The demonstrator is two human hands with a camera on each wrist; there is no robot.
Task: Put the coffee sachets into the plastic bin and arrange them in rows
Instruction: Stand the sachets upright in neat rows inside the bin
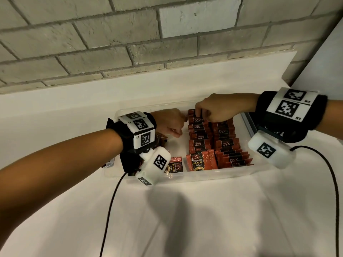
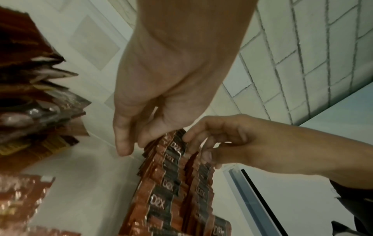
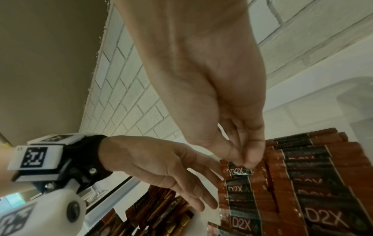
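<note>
The white counter [image 1: 185, 219] carries a clear plastic bin [image 1: 185, 178] set against the brick wall [image 1: 111, 43]. In the right half of the bin two rows of coffee sachets [image 1: 219, 143] stand on edge, running from near to far; a loose heap of sachets [image 2: 30, 99] lies at the left end, and one flat sachet [image 1: 175, 165] sits at the near wall.

The right hand [image 1: 219, 108] pinches the top edge of the far sachet in the left row between thumb and fingertips [image 3: 252, 161]. The left hand [image 1: 169, 123] is relaxed with fingers nearly straight, touching the left side of that row and holding nothing.

The sachets look light, thin, floppy and glossy, so likely slippery. Best taken by the crimped top edge, with the other hand bracing the row against toppling.
</note>
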